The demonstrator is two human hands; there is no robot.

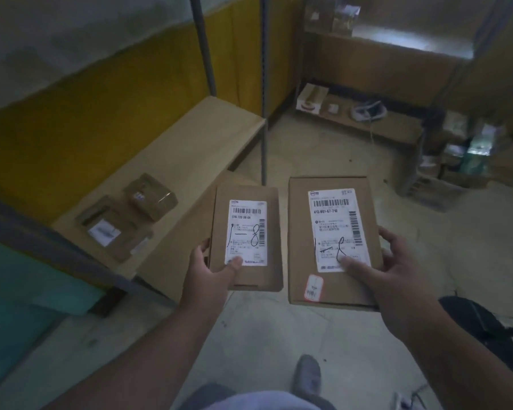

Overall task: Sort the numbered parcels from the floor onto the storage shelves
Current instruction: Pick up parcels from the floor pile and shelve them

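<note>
The sorting looks partly done, judging by what lies where. The low storage shelf [190,149] on the left, a long tan board against the yellow wall, already carries two parcels [125,214]: a flat one with a white label and a smaller taped box just beside it. A second shelf [391,125] at the back holds three small items, too blurred to name. Stacked boxes [456,161] sit on the floor at the far right; whether they belong to the job I cannot tell.

Two parcels are in hand and not yet shelved. The larger parcel [333,241] is gripped by the right hand [379,261], thumb pressed on its label, fingers curled round the right edge. The smaller parcel [246,238] is held by the left hand [211,264], thumb on the label's lower corner, fingers wrapped under the left edge. Both are held flat over the floor, side by side and apart, labels up, each marked by pen with what reads as "1-8".

Count: two shelves, two parcels shelved on the left, two carried, two hands, one shoe [307,377] visible below.
</note>
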